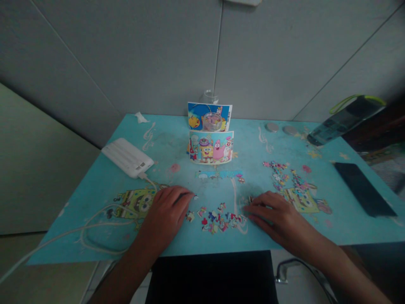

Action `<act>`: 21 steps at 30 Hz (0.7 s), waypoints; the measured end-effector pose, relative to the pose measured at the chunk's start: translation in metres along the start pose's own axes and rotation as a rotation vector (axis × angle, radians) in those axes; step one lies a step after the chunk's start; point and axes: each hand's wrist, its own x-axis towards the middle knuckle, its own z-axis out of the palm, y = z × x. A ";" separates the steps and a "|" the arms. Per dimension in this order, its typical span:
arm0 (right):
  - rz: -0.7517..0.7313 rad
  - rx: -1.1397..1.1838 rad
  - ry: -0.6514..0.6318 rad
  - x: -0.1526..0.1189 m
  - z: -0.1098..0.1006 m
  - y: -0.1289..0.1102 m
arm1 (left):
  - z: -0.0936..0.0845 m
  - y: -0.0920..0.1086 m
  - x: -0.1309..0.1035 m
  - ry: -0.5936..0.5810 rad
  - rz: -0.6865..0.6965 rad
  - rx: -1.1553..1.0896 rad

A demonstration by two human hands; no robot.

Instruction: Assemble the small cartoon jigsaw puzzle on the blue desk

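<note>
My left hand is over the left middle of the table, thumb and forefinger closed at the edge of a small pale puzzle piece. To the right, my right hand has its fingers bent together, with a dark puzzle piece at the fingertips. Between the hands lies a loose heap of colourful puzzle pieces. Beyond it is a joined strip of puzzle, mostly light blue. A cartoon picture card stands upright behind the strip.
More puzzle pieces lie beyond my right hand. A white power bank with a cable is at left. A phone and a dark bottle are at right. A clear round container stands behind the card, near two small discs.
</note>
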 end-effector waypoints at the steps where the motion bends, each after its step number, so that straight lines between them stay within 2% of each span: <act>1: 0.001 0.000 -0.015 0.001 0.000 -0.001 | 0.000 0.000 0.000 0.003 -0.001 0.002; 9: 0.042 -0.033 -0.041 0.002 -0.009 0.009 | -0.001 0.001 0.000 -0.003 -0.006 -0.005; 15: 0.046 0.021 0.006 0.001 -0.014 0.009 | 0.001 0.000 -0.001 -0.006 -0.005 -0.006; 21: 0.020 0.042 -0.091 0.006 -0.007 -0.003 | 0.001 0.000 -0.001 -0.003 -0.010 -0.004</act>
